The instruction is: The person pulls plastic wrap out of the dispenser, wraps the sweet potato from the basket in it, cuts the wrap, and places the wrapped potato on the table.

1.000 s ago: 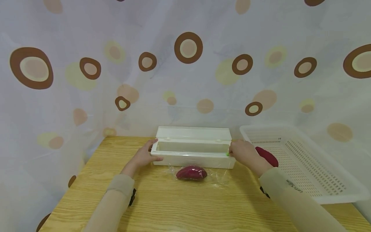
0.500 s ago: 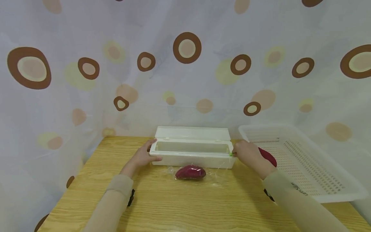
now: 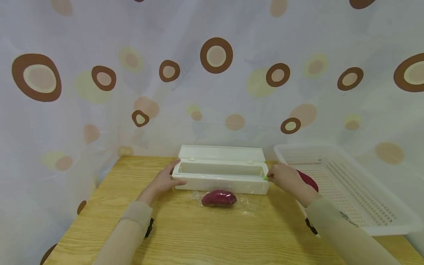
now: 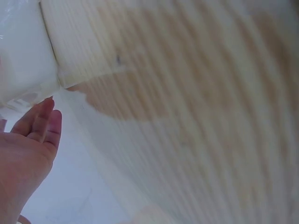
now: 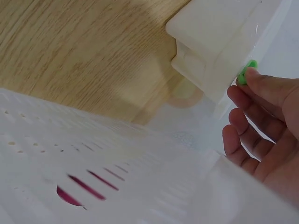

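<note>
A long white cling film dispenser (image 3: 220,185) stands on the table with its lid (image 3: 222,152) raised at the back. At its left end my left hand (image 3: 162,181) grips the box, thumb along the front, fingers round the end. A small green slide cutter (image 5: 247,72) is pinched between thumb and index finger of my right hand (image 3: 285,178), at the dispenser's front right corner. The other right fingers curl loosely in the right wrist view. In front of the box, a purple sweet potato (image 3: 219,198) lies on clear film (image 3: 244,204).
A white perforated plastic basket (image 3: 359,191) stands to the right, close beside my right forearm. Another purple sweet potato (image 3: 308,180) lies in it, partly hidden by my right hand. A patterned curtain (image 3: 215,99) hangs behind the wooden table (image 3: 212,235).
My right hand has moved a little to the right with the green slide cutter, up to the dispenser's right end. The left hand has kept its hold; the sweet potato in front has stayed put.
</note>
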Demonstrator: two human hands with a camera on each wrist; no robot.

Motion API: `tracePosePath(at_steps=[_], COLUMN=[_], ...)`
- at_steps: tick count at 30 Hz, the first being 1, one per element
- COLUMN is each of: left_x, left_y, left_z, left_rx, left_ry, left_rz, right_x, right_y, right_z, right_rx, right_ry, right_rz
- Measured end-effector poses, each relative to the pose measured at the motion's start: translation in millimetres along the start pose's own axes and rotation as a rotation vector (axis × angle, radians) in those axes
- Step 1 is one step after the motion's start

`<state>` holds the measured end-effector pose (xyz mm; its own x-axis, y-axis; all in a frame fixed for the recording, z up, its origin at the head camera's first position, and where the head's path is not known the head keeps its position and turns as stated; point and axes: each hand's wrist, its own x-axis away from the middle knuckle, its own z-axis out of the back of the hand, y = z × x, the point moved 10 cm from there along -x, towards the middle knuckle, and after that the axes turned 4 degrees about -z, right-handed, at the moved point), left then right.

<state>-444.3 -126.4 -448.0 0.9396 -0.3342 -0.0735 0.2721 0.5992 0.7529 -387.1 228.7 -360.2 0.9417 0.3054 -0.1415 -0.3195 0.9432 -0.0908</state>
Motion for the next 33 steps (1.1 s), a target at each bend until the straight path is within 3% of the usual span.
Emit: tracePosePath(at_steps=[5,17,27,33], left_x=[1.7,4.2,14.6,19.7], left_y=[3.1,16.7,20.5,21.1], left_z=[-1.6,3.4,3.2,6.8], left_rx=[-0.033,-0.05,-0.054,-0.062], left_ry=[-0.013,0.029,0.034,0.073], left_rz=[-0.016,-0.069,-0.068,-0.053], right_x=[3.5,-2.4,-2.4,-3.1], right_y=[2,-2,-21,-22], right_z=[-1,-14,-2,-2], right_rx=[-0.071,-0.125,-0.102,-0.107], right_ry=[-0.025,-0.031,0.097,0.11], right_rz=[-0.029,-0.044,0.049,0.05])
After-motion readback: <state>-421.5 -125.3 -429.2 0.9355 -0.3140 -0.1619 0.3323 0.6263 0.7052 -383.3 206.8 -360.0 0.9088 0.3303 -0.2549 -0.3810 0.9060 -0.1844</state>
